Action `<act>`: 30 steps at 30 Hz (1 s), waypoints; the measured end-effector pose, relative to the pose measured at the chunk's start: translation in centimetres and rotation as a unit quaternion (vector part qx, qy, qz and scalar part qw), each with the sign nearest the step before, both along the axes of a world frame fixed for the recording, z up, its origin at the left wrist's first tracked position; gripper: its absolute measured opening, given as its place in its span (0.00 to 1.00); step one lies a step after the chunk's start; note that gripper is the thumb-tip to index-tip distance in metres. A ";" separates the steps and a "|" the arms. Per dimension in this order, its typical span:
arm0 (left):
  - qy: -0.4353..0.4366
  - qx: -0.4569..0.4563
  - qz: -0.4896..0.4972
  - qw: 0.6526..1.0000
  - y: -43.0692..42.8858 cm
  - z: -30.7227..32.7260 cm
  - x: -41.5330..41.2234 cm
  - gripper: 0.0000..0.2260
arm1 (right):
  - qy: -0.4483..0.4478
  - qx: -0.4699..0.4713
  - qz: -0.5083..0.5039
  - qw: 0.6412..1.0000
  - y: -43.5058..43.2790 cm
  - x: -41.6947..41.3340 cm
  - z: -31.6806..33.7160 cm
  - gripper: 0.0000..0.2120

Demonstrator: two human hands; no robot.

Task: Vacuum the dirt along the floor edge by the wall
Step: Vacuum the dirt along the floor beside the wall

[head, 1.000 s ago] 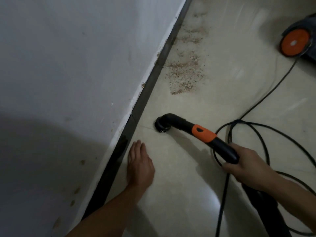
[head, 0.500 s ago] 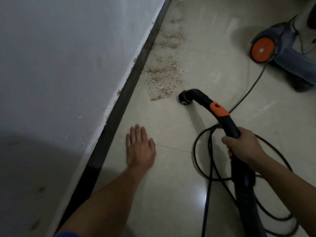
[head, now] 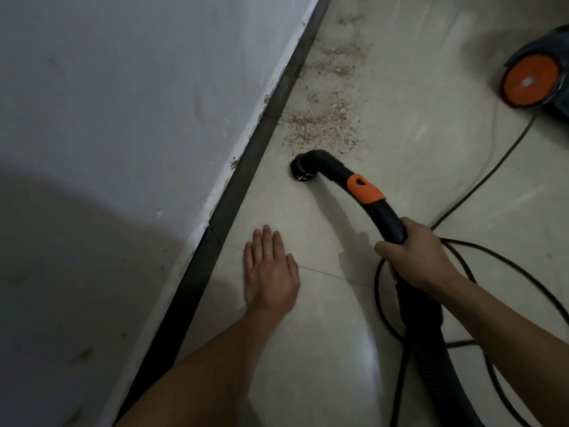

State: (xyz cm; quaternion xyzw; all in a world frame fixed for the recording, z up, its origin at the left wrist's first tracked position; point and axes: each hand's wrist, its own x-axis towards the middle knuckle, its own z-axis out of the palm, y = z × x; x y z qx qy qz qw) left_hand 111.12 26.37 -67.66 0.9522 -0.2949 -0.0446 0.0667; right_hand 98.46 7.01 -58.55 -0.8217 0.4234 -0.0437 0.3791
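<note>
Wall (head: 123,118) far left, dark skirting (head: 234,192) along its foot. My left grip (head: 271,272) released, flat on floor (head: 308,365) near skirting, fingers straight, holding nothing. Dirt (head: 323,124) scattered by skirting, ahead of both grips. Nozzle (head: 303,171) mouth down, just at dirt's near edge. My right grip (head: 421,260) clenched round black wand (head: 388,220) behind orange collar (head: 365,189). Hose (head: 437,365) runs back under my wrist. Cord (head: 492,167) loops right; vacuum body (head: 538,78) far right.

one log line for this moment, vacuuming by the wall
right hand: grips hose handle | nozzle: at near edge of dirt | left hand: flat on floor | dirt: not yet cleared
</note>
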 end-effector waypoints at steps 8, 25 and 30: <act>0.001 0.015 -0.002 1.000 -0.1 0.3 0.0 0.27 | 0.027 -0.065 -0.013 0.997 -0.2 2.3 0.1 0.11; 0.011 0.016 -0.005 1.000 -0.3 0.2 0.0 0.28 | -0.040 0.075 -0.050 0.995 -3.7 13.7 -0.6 0.14; 0.024 0.016 -0.008 1.000 -0.2 0.1 0.1 0.28 | -0.042 0.116 -0.069 0.990 -5.2 16.3 -0.4 0.14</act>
